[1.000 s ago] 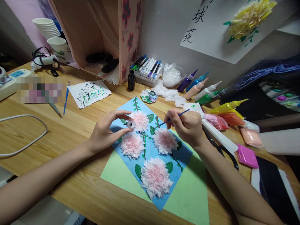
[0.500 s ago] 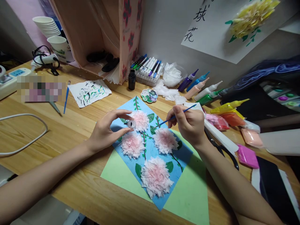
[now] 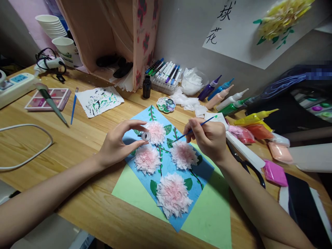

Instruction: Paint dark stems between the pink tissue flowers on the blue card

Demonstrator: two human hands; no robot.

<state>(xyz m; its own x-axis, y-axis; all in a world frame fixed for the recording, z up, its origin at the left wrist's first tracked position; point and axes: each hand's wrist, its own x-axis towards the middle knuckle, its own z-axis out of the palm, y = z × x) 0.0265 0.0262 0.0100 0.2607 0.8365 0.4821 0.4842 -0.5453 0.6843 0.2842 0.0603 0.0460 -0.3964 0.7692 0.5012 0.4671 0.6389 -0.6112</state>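
Observation:
Between the thumb and fingers of my left hand is a small clear cap with a dark centre, held over the upper flowers. My right hand grips a thin blue paintbrush like a pen. The brush tip meets or hovers just over a green painted leaf, beside the right-hand pink flower. Several ruffled pink paper flowers, green leaves and dark stems cover the blue sheet. Beneath it lies a light green sheet.
A black bottle and a flower-shaped paint palette stand behind the picture. Paint tubes, clay packets and black scissors line the right. Leftward are a paint-marked tissue, another blue brush and a white cable.
The view has shifted very slightly. Both hands keep nearly the same place and grip, and the brush tip stays by the same leaf.

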